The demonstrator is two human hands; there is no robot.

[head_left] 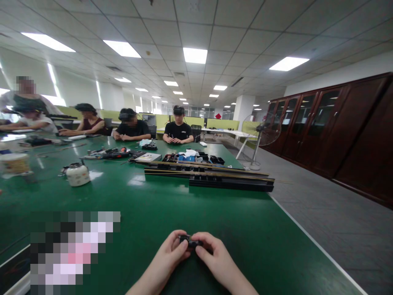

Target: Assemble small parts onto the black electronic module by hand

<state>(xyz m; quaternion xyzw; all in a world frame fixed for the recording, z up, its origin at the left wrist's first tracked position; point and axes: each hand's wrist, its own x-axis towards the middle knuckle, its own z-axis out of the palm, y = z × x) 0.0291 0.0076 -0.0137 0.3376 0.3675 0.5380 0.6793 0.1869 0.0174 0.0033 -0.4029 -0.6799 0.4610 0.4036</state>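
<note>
Low in the head view, a small dark part (194, 243) is held between both of my hands just above the green table (147, 225). It looks black with a lighter bit near its top; its exact kind is too small to make out. My left hand (175, 248) pinches its left end with thumb and fingers. On the other end, the thumb and forefinger of my right hand (211, 249) are closed. The fingertips hide much of the part.
Long black rails (230, 183) with thin brass-coloured rods lie across the table ahead. Behind them are black trays (215, 159) and tools (113, 155). A white jar (77, 174) and a tub (15, 164) stand left. Several people sit beyond; a fan (260, 129) stands right.
</note>
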